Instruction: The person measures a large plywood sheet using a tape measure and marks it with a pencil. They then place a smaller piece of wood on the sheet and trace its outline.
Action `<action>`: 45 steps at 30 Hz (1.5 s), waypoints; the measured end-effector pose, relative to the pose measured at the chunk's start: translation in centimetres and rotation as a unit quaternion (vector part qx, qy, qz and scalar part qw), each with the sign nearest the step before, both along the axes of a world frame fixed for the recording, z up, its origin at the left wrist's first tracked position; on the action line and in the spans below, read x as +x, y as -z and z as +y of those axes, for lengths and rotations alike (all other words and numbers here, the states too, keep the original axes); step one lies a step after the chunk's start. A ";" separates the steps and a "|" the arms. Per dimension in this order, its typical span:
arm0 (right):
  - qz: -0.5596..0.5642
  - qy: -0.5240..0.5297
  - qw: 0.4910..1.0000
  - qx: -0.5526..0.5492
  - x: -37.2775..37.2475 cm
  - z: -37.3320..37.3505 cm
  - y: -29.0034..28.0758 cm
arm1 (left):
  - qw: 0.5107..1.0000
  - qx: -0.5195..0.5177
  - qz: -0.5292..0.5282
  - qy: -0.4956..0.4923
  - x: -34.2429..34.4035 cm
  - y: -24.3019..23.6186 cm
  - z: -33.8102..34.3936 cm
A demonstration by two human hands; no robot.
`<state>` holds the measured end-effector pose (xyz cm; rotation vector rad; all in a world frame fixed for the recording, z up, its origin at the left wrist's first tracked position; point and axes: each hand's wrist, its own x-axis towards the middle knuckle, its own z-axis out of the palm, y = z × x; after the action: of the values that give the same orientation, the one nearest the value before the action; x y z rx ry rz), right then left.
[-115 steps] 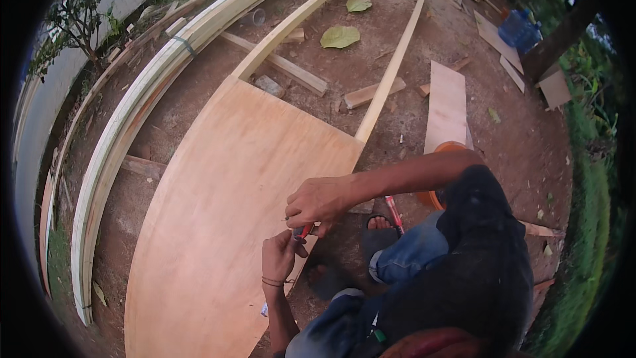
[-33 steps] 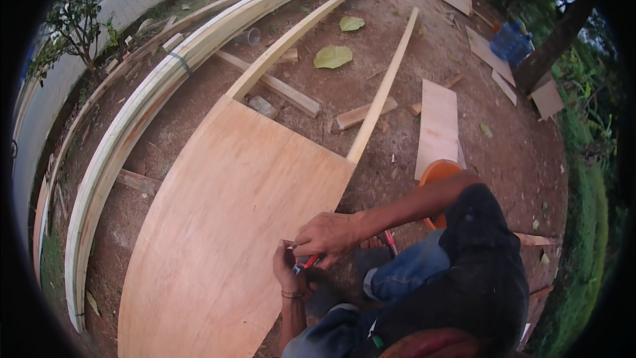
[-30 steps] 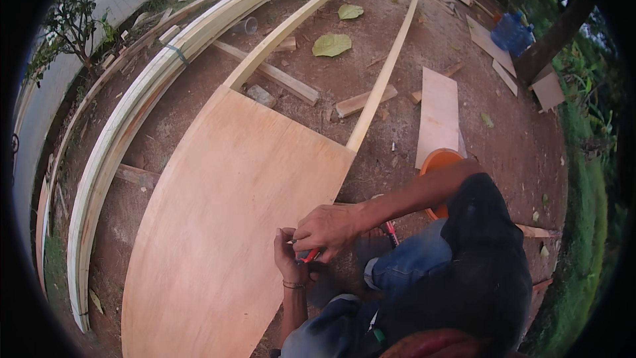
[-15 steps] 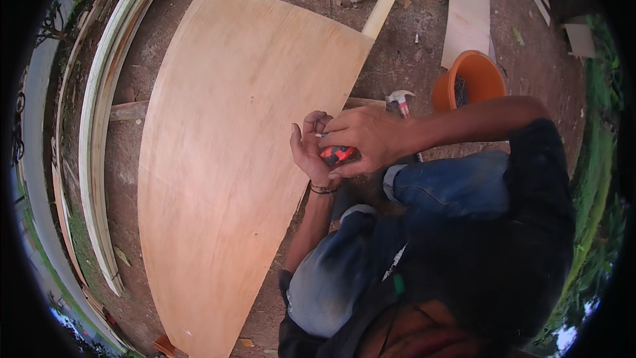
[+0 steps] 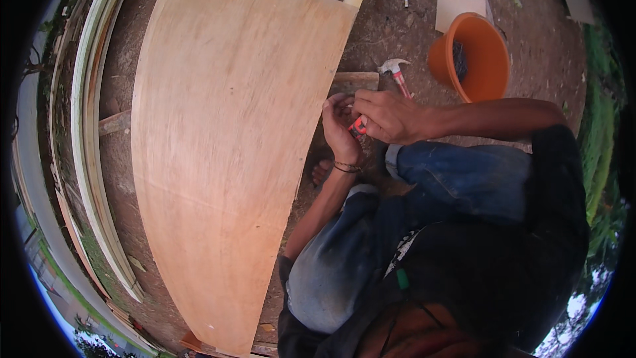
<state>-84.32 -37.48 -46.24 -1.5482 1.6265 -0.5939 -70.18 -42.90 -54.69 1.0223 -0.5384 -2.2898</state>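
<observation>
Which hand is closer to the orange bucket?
The right hand. It is below and left of the orange bucket in the picture; the left hand is farther left, beyond the right hand.

The right hand (image 5: 387, 117) partly hides what seems a red-and-black tape measure (image 5: 358, 126); its wrist (image 5: 419, 122) covers the end of the claw hammer (image 5: 400, 81)

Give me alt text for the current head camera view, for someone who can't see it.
A person's left hand and right hand come together around a small red-and-black object, beside the right edge of a large, pale plywood panel. Beyond them are a claw hammer and an orange bucket on bare ground.
</observation>
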 end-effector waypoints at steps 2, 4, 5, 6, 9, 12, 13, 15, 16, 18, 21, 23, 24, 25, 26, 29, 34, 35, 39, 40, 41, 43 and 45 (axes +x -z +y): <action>0.009 0.001 1.000 0.004 -0.1 0.1 0.4 | 1.000 -0.018 -0.022 0.003 -0.7 0.4 0.4; 0.007 0.012 1.000 0.000 -0.7 0.4 1.0 | 1.000 -0.012 -0.018 0.004 -0.9 1.0 0.6; 0.006 0.016 1.000 -0.001 -1.2 0.6 1.2 | 0.999 -0.045 -0.025 0.019 -0.8 1.8 0.7; 0.013 0.021 1.000 -0.003 -1.8 0.7 1.3 | 0.998 -0.025 -0.033 0.047 -0.6 1.6 0.6; 0.025 0.019 1.000 0.001 -2.7 0.8 0.7 | 0.991 0.048 -0.050 0.115 -0.4 0.9 0.7; 0.022 -0.013 1.000 0.002 -1.3 0.1 -0.2 | 0.997 0.060 0.038 0.012 -0.9 2.6 2.1; 0.023 -0.014 1.000 -0.006 -1.0 0.5 0.3 | 0.999 0.021 -0.011 0.031 -0.6 2.6 2.1; 0.016 -0.004 1.000 0.003 -1.1 0.8 0.7 | 0.997 -0.024 -0.032 0.063 -0.7 2.7 1.9; 0.009 0.006 1.000 0.019 -1.4 0.9 0.6 | 0.995 -0.047 -0.041 0.080 -0.8 2.6 1.8; 0.013 0.021 0.999 0.044 -2.7 1.3 1.3 | 0.986 -0.026 -0.064 0.153 -1.1 1.3 1.7; 0.091 0.038 0.993 0.063 -6.0 1.2 3.7 | 0.970 -0.039 -0.113 0.211 -0.3 3.9 2.1; 0.188 0.065 0.977 0.071 -9.3 1.4 5.4 | 0.958 -0.022 -0.132 0.253 0.7 5.7 2.2; 0.209 0.075 0.973 0.066 -11.2 1.6 6.6 | 0.953 -0.058 -0.136 0.264 1.3 6.3 2.3; 0.233 0.090 0.966 0.065 -13.3 2.3 7.6 | 0.946 -0.093 -0.135 0.279 1.6 6.8 2.6; 0.256 0.106 0.959 0.062 -15.1 2.8 8.4 | 0.937 -0.129 -0.136 0.294 1.9 7.2 2.8; 0.307 0.129 0.942 0.038 -18.3 3.9 9.0 | 0.941 -0.114 -0.137 0.287 2.4 7.4 3.3; 0.296 0.162 0.941 0.037 -16.2 2.7 6.7 | 0.929 -0.135 -0.148 0.312 3.6 8.2 3.0; 0.288 0.162 0.943 0.045 -15.5 2.9 6.3 | 0.927 -0.136 -0.150 0.317 3.7 8.4 3.0; 0.210 0.195 0.949 0.132 -12.0 5.6 6.4 | 0.913 -0.156 -0.178 0.333 4.5 9.0 2.7; 0.199 0.200 0.949 0.139 -10.5 6.3 6.2 | 0.916 -0.148 -0.180 0.327 5.1 9.0 2.5; 0.189 0.204 0.950 0.146 -9.2 6.9 6.3 | 0.919 -0.141 -0.184 0.319 5.7 9.1 2.3; 0.240 0.275 0.922 0.129 -6.9 10.3 7.8 | 0.923 -0.123 -0.179 0.317 5.9 8.2 2.5; 0.216 0.360 0.899 0.127 -6.4 12.0 10.8 | 0.923 -0.131 -0.188 0.309 6.5 8.6 2.5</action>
<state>-90.74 -25.50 -57.02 -0.8848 2.5355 -0.3913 -63.65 -40.43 -63.33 1.2922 -1.4668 -2.4337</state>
